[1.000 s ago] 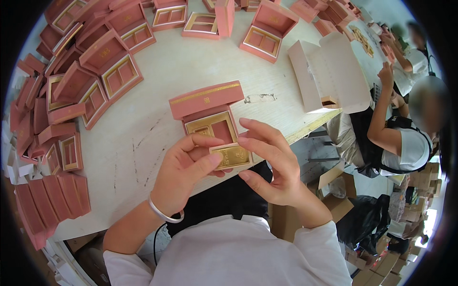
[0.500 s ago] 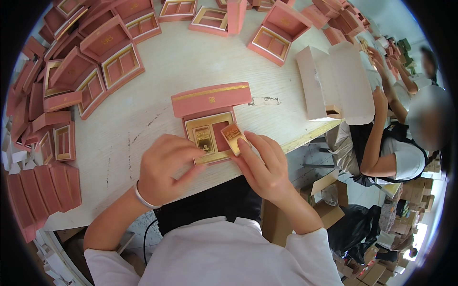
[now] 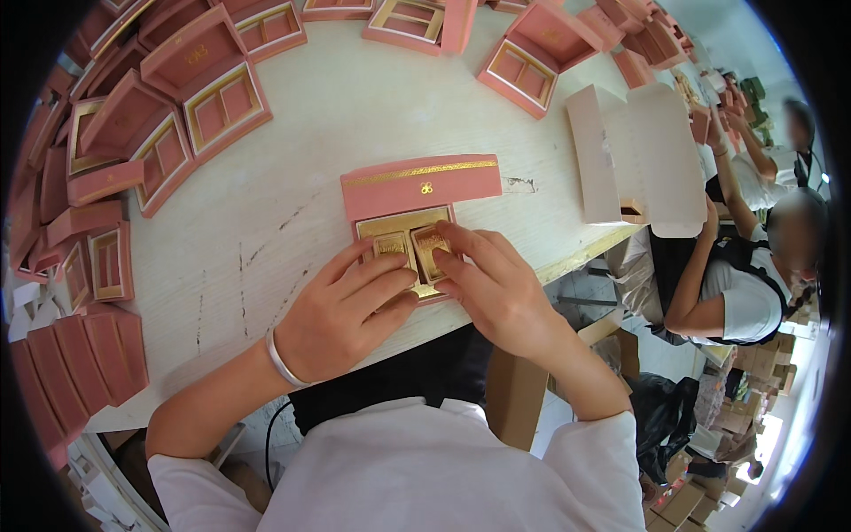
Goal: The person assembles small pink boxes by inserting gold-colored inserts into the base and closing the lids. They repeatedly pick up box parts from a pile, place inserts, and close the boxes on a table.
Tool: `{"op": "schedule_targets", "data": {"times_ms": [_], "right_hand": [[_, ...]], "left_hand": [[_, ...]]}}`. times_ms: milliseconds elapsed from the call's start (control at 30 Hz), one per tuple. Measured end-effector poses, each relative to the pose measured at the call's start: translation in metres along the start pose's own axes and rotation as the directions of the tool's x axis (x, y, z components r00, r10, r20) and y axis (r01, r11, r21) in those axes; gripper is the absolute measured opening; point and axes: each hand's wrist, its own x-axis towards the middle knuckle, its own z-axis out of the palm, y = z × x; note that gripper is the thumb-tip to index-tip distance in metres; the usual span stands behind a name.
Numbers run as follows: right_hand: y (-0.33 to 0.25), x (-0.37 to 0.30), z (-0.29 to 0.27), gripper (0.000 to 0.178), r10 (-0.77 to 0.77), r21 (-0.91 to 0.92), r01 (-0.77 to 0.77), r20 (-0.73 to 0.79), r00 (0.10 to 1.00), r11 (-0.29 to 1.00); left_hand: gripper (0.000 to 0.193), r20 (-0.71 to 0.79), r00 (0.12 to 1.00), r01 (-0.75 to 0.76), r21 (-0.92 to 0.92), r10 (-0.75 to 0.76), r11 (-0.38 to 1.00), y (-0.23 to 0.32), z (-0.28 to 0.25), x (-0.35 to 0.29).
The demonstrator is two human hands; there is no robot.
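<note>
In front of me on the table lies a pink gift box point(image 3: 425, 183), its lid tipped back and its tray point(image 3: 403, 222) lined in gold. A gold rectangular block point(image 3: 390, 246) sits in the left compartment. Across its lower part lie the stretched fingers of my left hand point(image 3: 341, 310), which partly cover it. My right hand point(image 3: 501, 288) grips a second gold block point(image 3: 429, 244) by its edges, between thumb and fingers. That block is at the right compartment, slightly tilted; whether it rests on the bottom is hidden by my fingers.
Many open pink boxes point(image 3: 226, 102) crowd the table's left and far side. Stacked pink boxes point(image 3: 89, 359) stand at the near left. An open white carton point(image 3: 594, 160) lies to the right, beyond which a co-worker point(image 3: 736, 297) sits. Cardboard boxes point(image 3: 514, 395) are below the table's edge.
My right hand has brought its gold block over the right compartment and lined it up more nearly with it. My left hand has moved right, onto the left block. The view has shifted slightly.
</note>
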Motion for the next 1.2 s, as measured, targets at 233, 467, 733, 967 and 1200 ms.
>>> {"op": "schedule_targets", "data": {"times_ms": [233, 467, 733, 967, 1200], "right_hand": [[0.009, -0.011, 0.018, 0.033, -0.127, -0.104, 0.112, -0.16, 0.979, 0.988], [0.001, -0.008, 0.015, 0.031, -0.09, -0.163, 0.071, -0.109, 0.99, 0.984], [0.016, 0.027, -0.024, 0.021, -0.139, 0.051, 0.13, 0.301, 0.943, 0.99], [0.011, 0.046, -0.028, 0.015, -0.139, -0.08, 0.223, 0.573, 0.808, 0.971], [0.006, 0.049, -0.023, 0.016, -0.097, -0.216, 0.313, 0.663, 0.743, 0.925]], "left_hand": [[0.014, 0.001, 1.0, -0.018, -0.034, 0.018, 0.999, -0.004, 0.0, -0.002], [0.012, -0.021, 1.0, -0.006, -0.046, 0.005, 0.999, -0.004, 0.002, -0.005], [0.008, -0.039, 0.997, 0.066, -0.071, -0.069, 0.995, -0.003, -0.001, -0.003], [0.009, -0.033, 0.998, 0.052, -0.109, -0.056, 0.993, -0.003, 0.003, -0.001], [0.006, -0.035, 0.997, 0.058, -0.093, -0.061, 0.994, -0.002, 0.002, -0.001]]}}
